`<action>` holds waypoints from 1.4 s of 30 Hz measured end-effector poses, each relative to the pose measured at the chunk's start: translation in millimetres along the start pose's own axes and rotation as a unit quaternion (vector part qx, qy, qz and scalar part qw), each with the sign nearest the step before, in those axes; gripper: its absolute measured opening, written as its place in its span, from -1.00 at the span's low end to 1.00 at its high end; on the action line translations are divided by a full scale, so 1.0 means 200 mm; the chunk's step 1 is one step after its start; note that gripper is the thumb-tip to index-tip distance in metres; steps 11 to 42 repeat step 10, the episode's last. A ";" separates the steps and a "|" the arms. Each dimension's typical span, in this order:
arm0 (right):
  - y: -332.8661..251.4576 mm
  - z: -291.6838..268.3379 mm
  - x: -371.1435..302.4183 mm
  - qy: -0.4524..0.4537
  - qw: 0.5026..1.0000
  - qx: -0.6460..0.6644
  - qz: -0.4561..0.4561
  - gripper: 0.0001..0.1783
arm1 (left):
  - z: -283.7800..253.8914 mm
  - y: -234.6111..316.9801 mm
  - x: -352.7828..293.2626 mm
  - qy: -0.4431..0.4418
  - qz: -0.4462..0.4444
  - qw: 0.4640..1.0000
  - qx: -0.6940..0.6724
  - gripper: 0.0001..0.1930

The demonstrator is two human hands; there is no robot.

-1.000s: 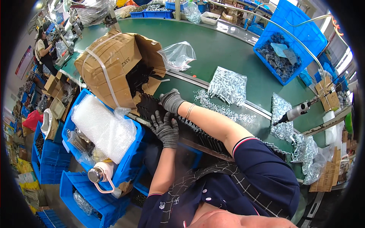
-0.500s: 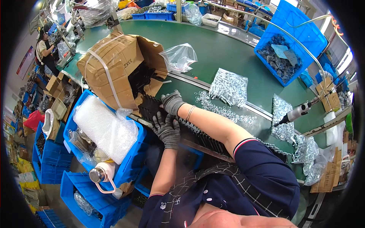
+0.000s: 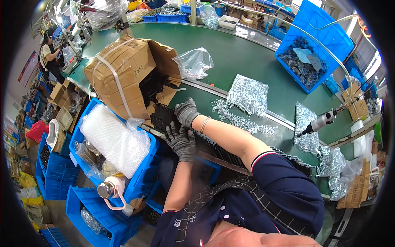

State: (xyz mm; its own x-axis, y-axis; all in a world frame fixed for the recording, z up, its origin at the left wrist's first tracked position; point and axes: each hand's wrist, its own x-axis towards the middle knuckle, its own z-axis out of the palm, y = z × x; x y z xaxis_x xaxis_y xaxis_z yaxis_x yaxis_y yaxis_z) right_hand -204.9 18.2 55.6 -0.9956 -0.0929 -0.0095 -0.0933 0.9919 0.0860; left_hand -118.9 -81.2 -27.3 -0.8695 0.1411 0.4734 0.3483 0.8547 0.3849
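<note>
Both my hands wear grey knitted gloves and are at a row of thin black parts (image 3: 163,117) by the open mouth of a cardboard carton. My left hand (image 3: 181,142) rests on the near side of the parts, its fingers stretched and spread. My right hand (image 3: 187,113) is curled at their far side, with the fingertips against them; part of its grip is hidden. More black parts (image 3: 222,150) stand in a close row along the table edge, under my right forearm. The carton (image 3: 119,70) lies tilted, with black pieces inside.
Loose small metal rings (image 3: 242,120) and a clear bag of bolts (image 3: 247,94) lie right of my hands. A pneumatic screwdriver (image 3: 321,122) hangs at right. A blue bin (image 3: 314,45) stands behind. At left, a blue crate (image 3: 142,168) holds bubble wrap (image 3: 115,138) and a bottle (image 3: 111,188).
Hardly anything differs. Both hands keep their places at the black parts, with only a very slight shift of the fingers.
</note>
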 end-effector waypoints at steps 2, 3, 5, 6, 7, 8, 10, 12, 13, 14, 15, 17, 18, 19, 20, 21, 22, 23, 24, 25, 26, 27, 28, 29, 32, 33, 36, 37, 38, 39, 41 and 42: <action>-0.03 -0.09 0.00 -0.091 0.995 0.009 -0.028 -0.70 | -0.01 -0.03 -0.01 0.009 -0.003 1.000 -0.010 -0.63; -0.02 -0.07 0.00 -0.090 0.996 0.009 -0.025 -0.70 | -0.01 -0.02 0.00 0.009 0.000 1.000 -0.011 -0.63; -0.02 0.00 0.00 -0.031 0.999 0.007 0.018 -0.65 | -0.01 0.00 0.00 0.002 0.002 1.000 -0.007 -0.62; -0.02 0.02 0.01 -0.001 0.999 0.006 0.039 -0.62 | -0.01 0.01 0.00 -0.002 0.003 1.000 -0.004 -0.62; -0.01 0.04 0.02 0.000 0.999 0.007 0.042 -0.62 | -0.01 0.02 0.01 -0.002 0.006 1.000 -0.004 -0.62; -0.01 0.03 0.03 -0.052 0.999 -0.001 0.017 -0.59 | 0.00 0.01 0.00 -0.006 0.005 1.000 -0.002 -0.62; 0.02 0.00 0.06 -0.154 0.987 -0.014 -0.033 -0.52 | 0.02 0.00 0.00 -0.014 0.006 1.000 0.002 -0.62; 0.02 0.00 0.06 -0.154 0.987 -0.014 -0.033 -0.52 | 0.02 0.00 0.00 -0.014 0.006 1.000 0.002 -0.62; 0.02 0.00 0.06 -0.154 0.987 -0.014 -0.033 -0.52 | 0.02 0.00 0.00 -0.014 0.006 1.000 0.002 -0.62; 0.02 0.00 0.06 -0.154 0.987 -0.014 -0.033 -0.52 | 0.02 0.00 0.00 -0.014 0.006 1.000 0.002 -0.62; 0.02 0.00 0.06 -0.154 0.987 -0.014 -0.033 -0.52 | 0.02 0.00 0.00 -0.014 0.006 1.000 0.002 -0.62; 0.02 0.00 0.06 -0.154 0.987 -0.014 -0.033 -0.52 | 0.02 0.00 0.00 -0.014 0.006 1.000 0.002 -0.62; 0.02 0.00 0.06 -0.154 0.987 -0.014 -0.033 -0.52 | 0.02 0.00 0.00 -0.014 0.006 1.000 0.002 -0.62; 0.02 0.00 0.06 -0.154 0.987 -0.014 -0.033 -0.52 | 0.02 0.00 0.00 -0.014 0.006 1.000 0.002 -0.62; 0.02 0.00 0.06 -0.154 0.987 -0.014 -0.033 -0.52 | 0.02 0.00 0.00 -0.014 0.006 1.000 0.002 -0.62; 0.02 0.00 0.06 -0.154 0.987 -0.014 -0.033 -0.52 | 0.02 0.00 0.00 -0.014 0.006 1.000 0.002 -0.62; 0.02 0.00 0.06 -0.154 0.987 -0.014 -0.033 -0.52 | 0.02 0.00 0.00 -0.014 0.006 1.000 0.002 -0.62; 0.02 0.00 0.06 -0.154 0.987 -0.014 -0.033 -0.52 | 0.02 0.00 0.00 -0.014 0.006 1.000 0.002 -0.62; 0.02 0.00 0.06 -0.154 0.987 -0.014 -0.033 -0.52 | 0.02 0.00 0.00 -0.014 0.006 1.000 0.002 -0.62; 0.02 0.00 0.06 -0.154 0.987 -0.014 -0.033 -0.52 | 0.02 0.00 0.00 -0.014 0.006 1.000 0.002 -0.62; 0.02 0.00 0.06 -0.154 0.987 -0.014 -0.033 -0.52 | 0.02 0.00 0.00 -0.014 0.006 1.000 0.002 -0.62; 0.02 0.00 0.06 -0.154 0.987 -0.014 -0.033 -0.52 | 0.02 0.00 0.00 -0.014 0.006 1.000 0.002 -0.62; 0.02 0.00 0.06 -0.154 0.987 -0.014 -0.033 -0.52 | 0.02 0.00 0.00 -0.014 0.006 1.000 0.002 -0.62; 0.02 0.00 0.06 -0.154 0.987 -0.014 -0.033 -0.52 | 0.02 0.00 0.00 -0.014 0.006 1.000 0.002 -0.62; 0.02 0.00 0.06 -0.154 0.987 -0.014 -0.033 -0.52 | 0.02 0.00 0.00 -0.014 0.006 1.000 0.002 -0.62; 0.02 0.00 0.06 -0.154 0.987 -0.014 -0.033 -0.52 | 0.02 0.00 0.00 -0.014 0.006 1.000 0.002 -0.62; 0.02 0.00 0.06 -0.154 0.987 -0.014 -0.033 -0.52 | 0.02 0.00 0.00 -0.014 0.006 1.000 0.002 -0.62; 0.02 0.00 0.06 -0.154 0.987 -0.014 -0.033 -0.52 | 0.02 0.00 0.00 -0.014 0.006 1.000 0.002 -0.62; 0.02 0.00 0.06 -0.154 0.987 -0.014 -0.033 -0.52 | 0.02 0.00 0.00 -0.014 0.006 1.000 0.002 -0.62; 0.02 0.00 0.06 -0.154 0.987 -0.014 -0.033 -0.52 | 0.02 0.00 0.00 -0.014 0.006 1.000 0.002 -0.62; 0.02 0.00 0.06 -0.154 0.987 -0.014 -0.033 -0.52 | 0.02 0.00 0.00 -0.014 0.006 1.000 0.002 -0.62; 0.02 0.00 0.06 -0.154 0.987 -0.014 -0.033 -0.52 | 0.02 0.00 0.00 -0.014 0.006 1.000 0.002 -0.62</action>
